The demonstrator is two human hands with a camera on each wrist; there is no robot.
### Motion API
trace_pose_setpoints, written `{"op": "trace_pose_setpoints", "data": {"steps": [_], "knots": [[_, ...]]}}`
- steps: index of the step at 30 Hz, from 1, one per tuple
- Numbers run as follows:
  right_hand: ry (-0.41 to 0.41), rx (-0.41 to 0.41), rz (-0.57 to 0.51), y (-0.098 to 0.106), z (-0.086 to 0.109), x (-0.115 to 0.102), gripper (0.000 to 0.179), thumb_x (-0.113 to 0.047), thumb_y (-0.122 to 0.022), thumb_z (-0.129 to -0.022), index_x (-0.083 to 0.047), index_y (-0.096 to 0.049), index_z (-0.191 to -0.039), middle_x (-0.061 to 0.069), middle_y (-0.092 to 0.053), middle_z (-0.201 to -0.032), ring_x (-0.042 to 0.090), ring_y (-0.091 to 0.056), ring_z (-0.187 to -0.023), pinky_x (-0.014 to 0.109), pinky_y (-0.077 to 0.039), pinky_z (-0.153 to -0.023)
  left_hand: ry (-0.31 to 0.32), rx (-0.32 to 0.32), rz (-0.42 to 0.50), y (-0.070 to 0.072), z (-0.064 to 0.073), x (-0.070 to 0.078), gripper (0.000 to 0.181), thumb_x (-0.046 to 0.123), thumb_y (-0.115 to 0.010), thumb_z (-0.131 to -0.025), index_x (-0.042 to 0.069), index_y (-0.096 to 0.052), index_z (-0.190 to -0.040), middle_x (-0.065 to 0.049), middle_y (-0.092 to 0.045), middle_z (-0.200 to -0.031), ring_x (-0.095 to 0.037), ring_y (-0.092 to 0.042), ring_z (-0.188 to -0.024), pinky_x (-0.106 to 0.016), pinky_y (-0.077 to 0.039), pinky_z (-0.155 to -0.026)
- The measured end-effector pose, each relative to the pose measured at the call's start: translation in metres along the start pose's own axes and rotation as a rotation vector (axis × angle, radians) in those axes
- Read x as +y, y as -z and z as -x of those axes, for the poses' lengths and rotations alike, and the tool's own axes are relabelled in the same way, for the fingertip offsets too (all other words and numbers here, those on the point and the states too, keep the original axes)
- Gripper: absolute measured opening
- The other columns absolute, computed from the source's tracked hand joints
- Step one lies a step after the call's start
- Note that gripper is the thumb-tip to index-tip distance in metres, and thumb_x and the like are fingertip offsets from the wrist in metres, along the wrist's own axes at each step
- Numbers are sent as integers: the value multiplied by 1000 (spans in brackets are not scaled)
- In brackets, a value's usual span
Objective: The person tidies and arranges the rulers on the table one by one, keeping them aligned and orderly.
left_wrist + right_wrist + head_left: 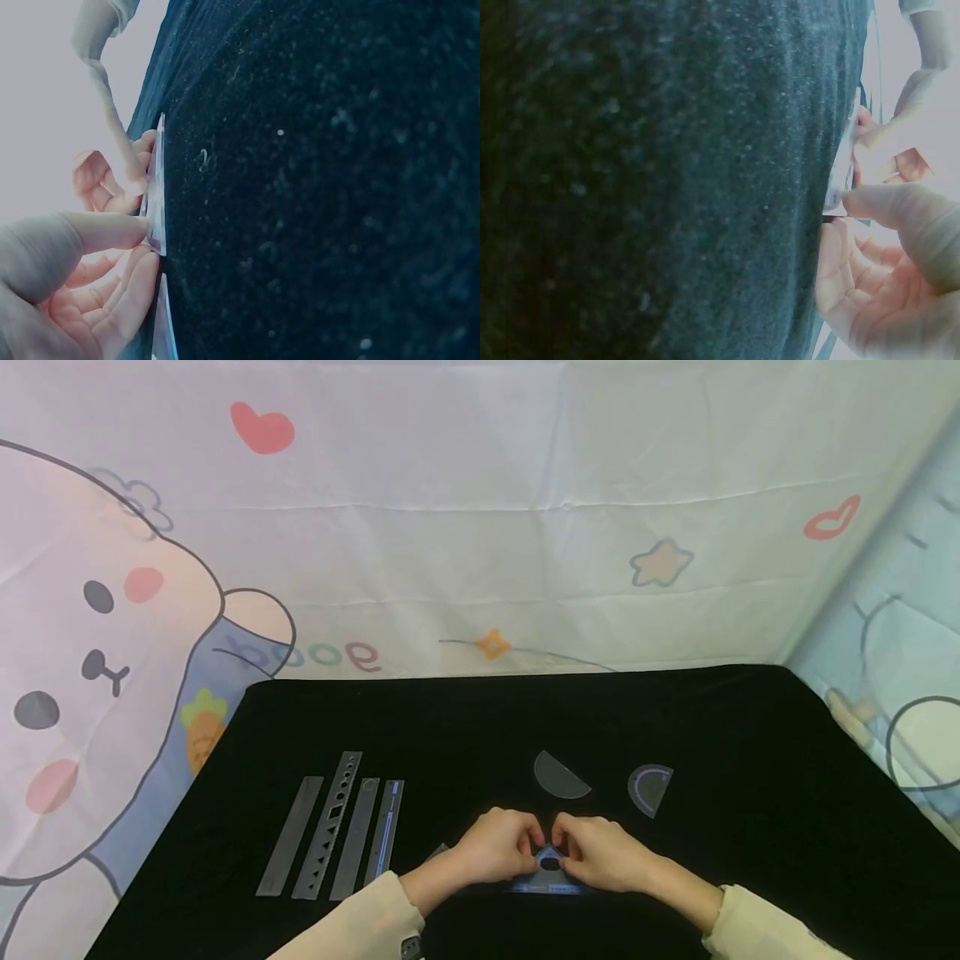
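Note:
A clear triangular set square (534,887) with blue markings and a round hole lies low over the black cloth, its long edge toward me. My left hand (498,845) pinches its left side between thumb and fingers. On the right side, my right hand (606,855) pinches it the same way. The left wrist view shows the set square (157,199) edge-on, with the thumb on its near face. In the right wrist view, the right thumb presses the end of the set square (841,176). Fingers hide parts of both slanted sides.
Left of the hands lie several straight rulers, including a stencil ruler (327,835) and a blue-marked ruler (386,831). Behind the hands are a plain half-round piece (561,777) and a blue-marked protractor (649,789). Another clear piece (437,852) is mostly hidden by the left forearm.

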State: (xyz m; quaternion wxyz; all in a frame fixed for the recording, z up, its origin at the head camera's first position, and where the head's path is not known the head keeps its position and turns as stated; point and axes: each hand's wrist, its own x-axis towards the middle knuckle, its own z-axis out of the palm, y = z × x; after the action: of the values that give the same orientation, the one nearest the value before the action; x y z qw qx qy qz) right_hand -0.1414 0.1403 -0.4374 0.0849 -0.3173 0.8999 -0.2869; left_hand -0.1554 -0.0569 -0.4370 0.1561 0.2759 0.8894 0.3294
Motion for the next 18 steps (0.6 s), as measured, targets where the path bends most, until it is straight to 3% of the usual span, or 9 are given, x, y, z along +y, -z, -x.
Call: {"op": "trace_pose_setpoints", "data": {"steps": [7, 18], "knots": [[-8, 9, 13, -1, 1, 1, 22, -7, -67, -76, -13, -53, -92, -12, -48, -63, -2, -44, -52, 16, -42, -46, -17, 20, -29, 0, 1, 3, 20, 6, -72, -71, 9, -64, -90, 9, -54, -56, -1, -49, -44, -14, -44, -43], [-10, 71, 11, -1, -4, 1, 10, -9, -63, -81, -13, -56, -88, -12, -50, -60, -3, -43, -49, 16, -40, -44, 3, 13, 29, 6, 1, 2, 27, 9, -71, -75, 7, -61, -100, 8, -57, -63, -3, -53, -48, -16, -46, -45]]}}
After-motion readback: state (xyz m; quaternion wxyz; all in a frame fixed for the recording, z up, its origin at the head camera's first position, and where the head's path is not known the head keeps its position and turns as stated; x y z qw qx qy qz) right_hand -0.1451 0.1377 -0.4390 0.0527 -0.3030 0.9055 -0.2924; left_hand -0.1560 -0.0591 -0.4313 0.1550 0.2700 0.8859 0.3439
